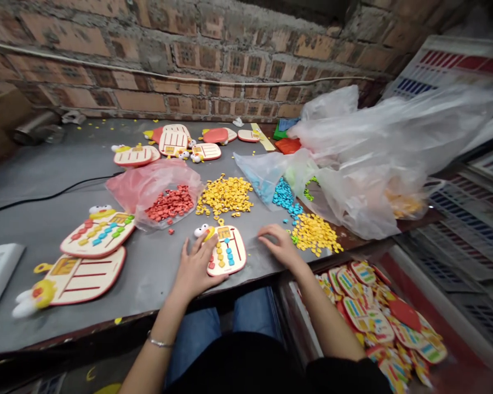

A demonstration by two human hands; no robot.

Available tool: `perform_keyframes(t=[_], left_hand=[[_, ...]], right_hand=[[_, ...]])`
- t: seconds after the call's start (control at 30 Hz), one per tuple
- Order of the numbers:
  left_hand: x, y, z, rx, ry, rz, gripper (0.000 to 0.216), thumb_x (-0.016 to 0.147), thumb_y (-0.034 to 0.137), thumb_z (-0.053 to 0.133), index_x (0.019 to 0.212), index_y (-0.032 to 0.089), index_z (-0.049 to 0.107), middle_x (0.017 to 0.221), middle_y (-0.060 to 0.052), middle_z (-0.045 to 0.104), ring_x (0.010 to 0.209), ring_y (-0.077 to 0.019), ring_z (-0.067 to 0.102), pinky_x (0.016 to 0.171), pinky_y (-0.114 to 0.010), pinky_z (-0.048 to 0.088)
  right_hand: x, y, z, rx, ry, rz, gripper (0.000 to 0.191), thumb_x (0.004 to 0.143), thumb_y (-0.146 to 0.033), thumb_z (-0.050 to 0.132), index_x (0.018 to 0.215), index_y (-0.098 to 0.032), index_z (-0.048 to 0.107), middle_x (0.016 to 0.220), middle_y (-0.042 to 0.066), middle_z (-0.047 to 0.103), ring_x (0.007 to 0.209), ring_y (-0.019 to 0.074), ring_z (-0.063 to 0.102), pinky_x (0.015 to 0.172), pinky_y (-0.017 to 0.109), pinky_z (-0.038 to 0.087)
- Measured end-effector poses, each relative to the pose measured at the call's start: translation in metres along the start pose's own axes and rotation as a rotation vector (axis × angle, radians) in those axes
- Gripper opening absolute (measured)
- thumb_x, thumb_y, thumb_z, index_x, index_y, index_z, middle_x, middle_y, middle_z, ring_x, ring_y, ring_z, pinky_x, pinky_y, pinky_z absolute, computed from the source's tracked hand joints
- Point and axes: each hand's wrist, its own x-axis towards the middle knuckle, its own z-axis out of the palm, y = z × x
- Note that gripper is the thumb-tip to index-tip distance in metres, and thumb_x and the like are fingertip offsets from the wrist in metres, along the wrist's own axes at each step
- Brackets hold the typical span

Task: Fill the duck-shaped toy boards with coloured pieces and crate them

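A cream toy board [234,262] with a red edge and a duck-like head lies at the table's front edge. Red, yellow and blue beads sit in its slots; its rightmost slot shows bare. My left hand [195,265] grips the board from its left side, fingers over the left part. Just right of the board, my right hand [281,246] hovers over the table with fingers bent and tips close together; what they hold, if anything, is too small to make out. Near it lie a yellow bead pile [316,234] and blue beads [285,197].
Yellow beads [225,196] and a bag of red beads [170,203] lie beyond the board. Boards are stacked at left [92,276] and at the back [175,139]. Plastic bags [353,142] fill the right side. A crate [447,328] of filled boards stands below right.
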Motion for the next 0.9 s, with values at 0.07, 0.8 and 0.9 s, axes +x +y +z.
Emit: perform_keyframes(t=[0.07,0.8,0.9], left_hand=[[0.0,0.0,0.001,0.005,0.003,0.001,0.093,0.069,0.053,0.068,0.146,0.021,0.028,0.148,-0.013,0.04,0.14,-0.0339,0.027,0.114,-0.059,0.008],[0.0,0.001,-0.001,0.009,-0.019,-0.013,0.091,0.069,0.054,0.068,0.145,0.022,0.03,0.148,-0.013,0.039,0.139,-0.0342,0.028,0.113,-0.058,0.009],[0.0,0.0,0.001,0.008,-0.008,0.005,0.091,0.07,0.056,0.067,0.145,0.021,0.03,0.148,-0.013,0.039,0.139,-0.0345,0.028,0.113,-0.059,0.01]], right_hand=[[-0.017,0.021,-0.022,-0.145,0.181,0.104,0.015,0.089,-0.029,0.054,0.085,-0.02,0.065,0.089,0.007,0.067,0.089,0.0226,0.061,0.084,0.038,0.046],[0.053,-0.007,0.079,-0.069,-0.045,-0.069,0.014,0.082,-0.007,0.057,0.075,-0.017,0.062,0.082,0.005,0.064,0.082,0.0187,0.058,0.077,0.031,0.048],[0.048,-0.008,0.078,-0.111,-0.066,-0.082,0.012,0.08,-0.007,0.063,0.073,-0.017,0.062,0.08,0.005,0.066,0.087,0.0204,0.057,0.083,0.034,0.046]])
